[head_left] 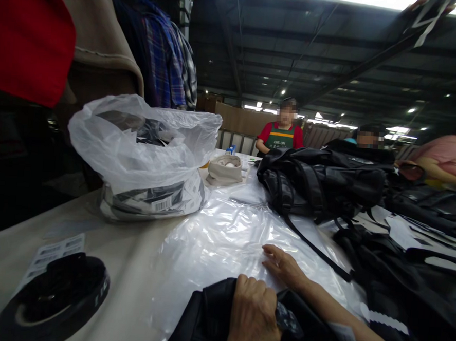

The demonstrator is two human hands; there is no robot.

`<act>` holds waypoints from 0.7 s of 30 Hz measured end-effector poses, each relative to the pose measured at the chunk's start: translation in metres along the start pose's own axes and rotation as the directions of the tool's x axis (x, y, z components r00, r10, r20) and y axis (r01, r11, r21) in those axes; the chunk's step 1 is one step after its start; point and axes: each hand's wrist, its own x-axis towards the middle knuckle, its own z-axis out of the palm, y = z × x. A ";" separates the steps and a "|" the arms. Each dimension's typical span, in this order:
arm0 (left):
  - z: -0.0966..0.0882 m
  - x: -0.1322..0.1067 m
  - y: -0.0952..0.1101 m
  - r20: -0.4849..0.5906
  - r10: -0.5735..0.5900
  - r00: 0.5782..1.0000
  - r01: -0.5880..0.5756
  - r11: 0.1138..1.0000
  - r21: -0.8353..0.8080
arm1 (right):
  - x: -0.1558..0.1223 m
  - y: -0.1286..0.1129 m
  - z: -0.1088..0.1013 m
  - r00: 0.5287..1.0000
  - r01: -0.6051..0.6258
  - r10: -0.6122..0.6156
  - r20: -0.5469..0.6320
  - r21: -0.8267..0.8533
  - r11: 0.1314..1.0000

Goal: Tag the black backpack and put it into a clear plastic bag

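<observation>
My left hand is a fist wrapped round the edge of a smooth black bag at the bottom of the view; its lower part is cut off by the frame. Beyond it my right hand reaches in from the right with its fingers stretched out and slightly apart, holding nothing. That hand is over a stack of clear plastic bags, shiny and flat on the table. Whether its fingertips touch the plastic I cannot tell. A small clear, crinkled piece shows on the black bag beside my left fist.
A white plastic sack stands left, beyond a dark cap-like thing and a barcode label sheet. A beige fabric pouch sits further back. Black backpacks pile up right, one strap trailing across the plastic. Co-workers stand behind.
</observation>
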 end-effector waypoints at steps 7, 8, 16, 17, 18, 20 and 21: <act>0.001 -0.001 0.000 0.014 -0.011 1.000 0.011 1.000 0.006 | 0.003 -0.009 -0.003 0.994 -0.063 0.063 -0.090 0.003 0.998; 0.001 -0.001 -0.001 0.015 -0.012 1.000 0.012 1.000 0.005 | 0.003 -0.009 -0.003 0.990 -0.085 0.085 -0.112 0.011 0.996; 0.000 0.002 -0.001 -0.001 -0.005 1.000 0.005 1.000 0.002 | 0.004 -0.002 -0.002 0.947 -0.208 0.249 -0.205 0.204 0.957; 0.000 0.002 -0.001 -0.007 -0.005 1.000 0.005 1.000 -0.004 | 0.004 -0.003 -0.003 0.944 -0.213 0.263 -0.200 0.237 0.948; 0.001 0.002 -0.002 -0.012 -0.005 1.000 0.005 1.000 -0.010 | 0.004 -0.004 -0.003 0.942 -0.218 0.275 -0.194 0.270 0.938; 0.004 0.001 -0.003 -0.024 -0.005 1.000 0.004 1.000 -0.025 | 0.004 -0.006 -0.005 0.939 -0.225 0.295 -0.177 0.330 0.917; 0.006 -0.001 -0.004 -0.031 -0.005 1.000 0.004 0.999 -0.035 | 0.003 -0.007 -0.006 0.939 -0.228 0.302 -0.167 0.357 0.906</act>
